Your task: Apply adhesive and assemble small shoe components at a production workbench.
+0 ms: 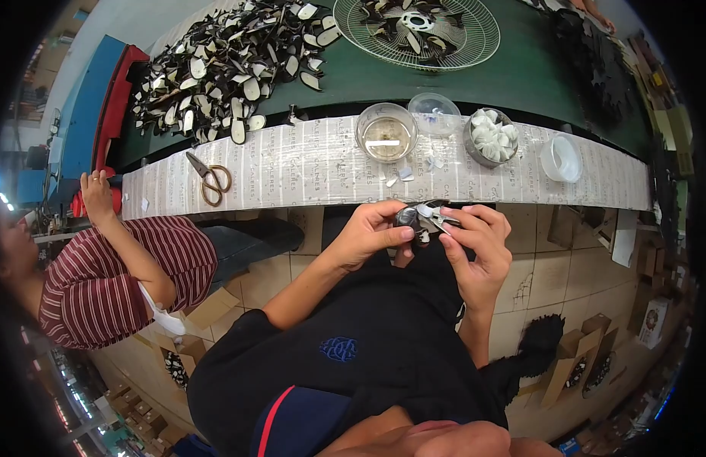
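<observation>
Just in front of the table edge, my left hand (374, 230) is closed on a small black piece with a pale inside (407, 218), which resembles the shoe-upper pieces piled on the table. My right hand (481, 251) grips a small metal tool with dark handles (443, 216), apparently pliers. Its tip meets the black piece beside a small white bit (424, 210). The fingers partly hide both the tool and the piece. Above my hands, scraps (405, 174) lie on the covered table edge (292, 179).
A large pile of black-and-white pieces (239, 65) covers the back left. Scissors (210, 180) lie at left. A clear bowl (386, 133), a tin of white pieces (491, 137), a plastic tub (562, 158) and a wire fan guard (418, 34) stand ahead. A co-worker in striped sleeves (132, 274) is at left.
</observation>
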`<action>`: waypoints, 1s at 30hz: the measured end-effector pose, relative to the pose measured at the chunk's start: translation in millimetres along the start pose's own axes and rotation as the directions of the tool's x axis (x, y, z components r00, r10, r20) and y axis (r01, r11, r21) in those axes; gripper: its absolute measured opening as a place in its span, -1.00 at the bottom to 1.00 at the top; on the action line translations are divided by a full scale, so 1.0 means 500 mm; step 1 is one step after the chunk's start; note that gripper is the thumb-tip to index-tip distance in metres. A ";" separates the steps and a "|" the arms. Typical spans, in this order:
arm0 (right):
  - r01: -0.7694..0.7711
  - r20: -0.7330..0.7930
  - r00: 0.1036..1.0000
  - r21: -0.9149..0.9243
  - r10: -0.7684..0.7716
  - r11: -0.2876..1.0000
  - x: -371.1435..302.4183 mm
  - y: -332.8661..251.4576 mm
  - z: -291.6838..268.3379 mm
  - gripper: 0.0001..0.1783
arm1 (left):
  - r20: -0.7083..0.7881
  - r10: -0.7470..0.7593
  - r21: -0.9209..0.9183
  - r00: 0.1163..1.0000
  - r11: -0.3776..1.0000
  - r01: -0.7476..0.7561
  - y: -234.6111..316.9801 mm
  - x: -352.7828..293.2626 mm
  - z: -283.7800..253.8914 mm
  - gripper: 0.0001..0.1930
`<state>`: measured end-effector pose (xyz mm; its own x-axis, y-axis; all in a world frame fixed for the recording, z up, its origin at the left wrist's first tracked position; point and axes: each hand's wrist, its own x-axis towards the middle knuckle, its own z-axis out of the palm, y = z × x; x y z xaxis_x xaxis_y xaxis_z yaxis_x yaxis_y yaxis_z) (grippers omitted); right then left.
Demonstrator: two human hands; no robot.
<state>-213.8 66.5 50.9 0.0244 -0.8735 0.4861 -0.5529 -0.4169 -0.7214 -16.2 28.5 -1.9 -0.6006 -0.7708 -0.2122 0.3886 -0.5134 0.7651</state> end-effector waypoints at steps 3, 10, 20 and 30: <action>0.016 -0.044 0.999 -0.078 -0.020 0.997 0.004 0.001 0.002 -0.85 | -0.013 0.007 0.002 1.000 1.000 -0.007 0.001 0.004 0.007 -0.74; 0.052 -0.143 0.985 -0.259 -0.092 0.964 -0.001 0.006 0.008 -0.82 | 0.009 -0.003 -0.003 1.000 1.000 0.003 0.000 0.010 0.011 -0.73; 0.028 -0.245 0.966 -0.243 -0.089 0.970 -0.011 0.008 0.000 -0.82 | 0.027 0.009 0.018 1.000 1.000 -0.010 0.005 0.003 0.007 -0.69; 0.005 -0.226 0.926 0.808 0.302 0.589 -0.019 -0.002 -0.027 -0.75 | 0.316 0.052 -0.171 0.947 0.985 0.003 0.052 -0.046 0.050 -0.66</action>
<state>-224.5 78.6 53.8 -0.3323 -0.8783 0.3438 0.3481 -0.4530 -0.8208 -9.8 42.2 37.8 -0.7697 -0.6376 0.0312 0.5004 -0.5724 0.6496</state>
